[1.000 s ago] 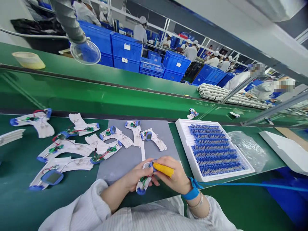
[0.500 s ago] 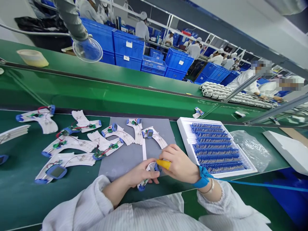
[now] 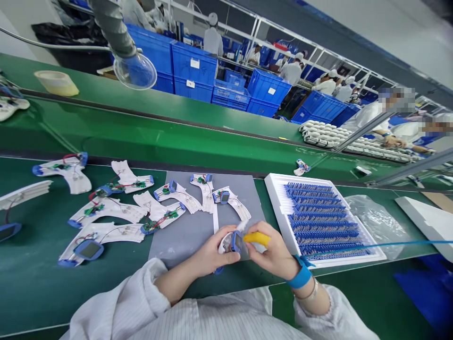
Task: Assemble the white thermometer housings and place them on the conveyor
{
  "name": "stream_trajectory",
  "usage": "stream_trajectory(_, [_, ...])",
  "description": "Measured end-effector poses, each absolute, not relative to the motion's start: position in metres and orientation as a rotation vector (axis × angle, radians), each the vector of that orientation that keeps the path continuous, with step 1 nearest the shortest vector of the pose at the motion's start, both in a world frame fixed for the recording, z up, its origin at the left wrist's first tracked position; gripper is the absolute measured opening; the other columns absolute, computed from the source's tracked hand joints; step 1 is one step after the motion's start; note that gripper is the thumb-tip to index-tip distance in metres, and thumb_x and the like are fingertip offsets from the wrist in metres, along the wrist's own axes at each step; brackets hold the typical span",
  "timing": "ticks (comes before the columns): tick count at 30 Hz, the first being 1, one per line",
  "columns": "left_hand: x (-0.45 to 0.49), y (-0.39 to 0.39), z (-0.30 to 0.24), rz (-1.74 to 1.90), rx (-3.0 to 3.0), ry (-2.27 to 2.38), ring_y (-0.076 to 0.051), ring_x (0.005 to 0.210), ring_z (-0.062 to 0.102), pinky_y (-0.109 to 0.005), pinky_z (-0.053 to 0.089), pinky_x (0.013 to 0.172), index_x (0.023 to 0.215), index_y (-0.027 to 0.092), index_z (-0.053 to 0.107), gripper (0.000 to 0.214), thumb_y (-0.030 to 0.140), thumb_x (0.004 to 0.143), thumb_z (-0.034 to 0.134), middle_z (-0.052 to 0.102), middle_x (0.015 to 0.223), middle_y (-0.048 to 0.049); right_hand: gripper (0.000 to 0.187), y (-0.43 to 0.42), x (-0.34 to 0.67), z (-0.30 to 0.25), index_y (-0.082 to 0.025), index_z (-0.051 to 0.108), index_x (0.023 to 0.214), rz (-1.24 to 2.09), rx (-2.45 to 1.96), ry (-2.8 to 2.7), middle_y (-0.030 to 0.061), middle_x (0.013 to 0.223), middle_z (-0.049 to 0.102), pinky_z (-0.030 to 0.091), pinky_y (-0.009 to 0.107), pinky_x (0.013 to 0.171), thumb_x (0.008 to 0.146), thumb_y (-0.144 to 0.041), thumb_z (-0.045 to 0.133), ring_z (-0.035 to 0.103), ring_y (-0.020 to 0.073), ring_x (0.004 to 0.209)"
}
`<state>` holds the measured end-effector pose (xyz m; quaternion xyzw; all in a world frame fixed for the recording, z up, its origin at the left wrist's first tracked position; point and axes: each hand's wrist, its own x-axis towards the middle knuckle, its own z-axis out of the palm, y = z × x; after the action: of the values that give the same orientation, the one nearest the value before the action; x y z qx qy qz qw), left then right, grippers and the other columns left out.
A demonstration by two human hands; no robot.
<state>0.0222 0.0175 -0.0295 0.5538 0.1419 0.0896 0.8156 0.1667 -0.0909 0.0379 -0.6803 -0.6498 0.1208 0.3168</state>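
My left hand (image 3: 212, 251) is closed around a white gun-shaped shell half (image 3: 226, 242) with a blue display part (image 3: 236, 241), held just above the grey mat (image 3: 184, 236). My right hand (image 3: 272, 252), with a yellow cot (image 3: 257, 238) on one finger and a blue wrist strap (image 3: 300, 275), pinches at the same shell next to the display. Several more open shell halves with green boards and wires (image 3: 106, 215) lie to the left on the mat and the green table.
A white foam tray (image 3: 276, 198) of blue parts stands right of my hands, with a clear plastic bag (image 3: 375, 219) and a white foam slab (image 3: 424, 222) beyond it. A green conveyor (image 3: 159, 137) runs behind. Blue crates (image 3: 193, 71) and other workers fill the background.
Both hands have lifted the shell slightly and turned it, so its blue display now faces up. The view has shifted a little to the right.
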Motion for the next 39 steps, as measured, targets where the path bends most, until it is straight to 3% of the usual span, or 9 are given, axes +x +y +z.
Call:
stream_trajectory(3, [0.021,0.019,-0.03,0.404,1.579,0.335,-0.03,0.128,0.029,-0.043,0.029,0.103,0.112,0.023,0.05,0.059,0.044,0.062,0.071,0.027,0.139,-0.0115,0.021,-0.097,0.162,0.02,-0.018,0.056,0.097,0.809,-1.712,-1.137,0.0034,0.076,0.059,0.043,0.027,0.059,0.085,-0.033,0.047,0.054,0.0135,0.065])
stream_trajectory(8, [0.02,0.016,-0.033,0.394,1.774,0.364,-0.031,0.125,0.033,-0.047,0.033,0.1,0.112,0.023,0.045,0.063,0.041,0.059,0.073,0.02,0.14,-0.0133,0.028,-0.094,0.154,-0.004,-0.015,0.06,0.088,1.229,-1.446,-0.748,-0.0009,0.064,0.055,0.038,0.021,0.052,0.078,-0.041,0.059,0.048,0.0076,0.053])
stream_trajectory(13, [0.021,0.014,-0.036,0.405,1.826,0.374,-0.032,0.122,0.036,-0.047,0.037,0.097,0.112,0.022,0.042,0.068,0.043,0.056,0.075,0.017,0.138,-0.0153,0.03,-0.095,0.152,-0.01,-0.015,0.06,0.089,1.266,-1.391,-0.651,0.0007,0.067,0.059,0.036,0.018,0.05,0.075,-0.041,0.063,0.051,0.0077,0.057])
stream_trajectory(18, [0.021,0.014,-0.038,0.453,1.836,0.363,-0.035,0.127,0.028,-0.05,0.035,0.097,0.111,0.021,0.041,0.069,0.044,0.055,0.075,0.017,0.137,-0.0162,0.032,-0.093,0.153,-0.01,-0.014,0.06,0.086,1.249,-1.402,-0.634,-0.0003,0.061,0.057,0.035,0.019,0.05,0.073,-0.043,0.064,0.048,0.0075,0.053])
stream_trajectory(26, [0.021,0.012,-0.035,0.459,1.868,0.372,-0.032,0.124,0.033,-0.045,0.037,0.096,0.109,0.021,0.04,0.055,0.035,0.065,0.069,0.018,0.137,-0.0156,0.033,-0.088,0.156,-0.007,-0.013,0.059,0.083,1.301,-1.438,-0.749,-0.0017,0.059,0.054,0.032,0.019,0.048,0.074,-0.044,0.062,0.043,0.0059,0.049])
stream_trajectory(39, [0.024,0.009,-0.033,0.524,1.871,0.391,-0.031,0.124,0.034,-0.044,0.038,0.095,0.102,0.02,0.04,0.049,0.023,0.061,0.068,0.021,0.133,-0.0163,0.028,-0.087,0.154,-0.011,-0.015,0.053,0.081,1.395,-1.366,-0.745,-0.0025,0.063,0.054,0.036,0.02,0.052,0.074,-0.039,0.064,0.047,0.0069,0.053])
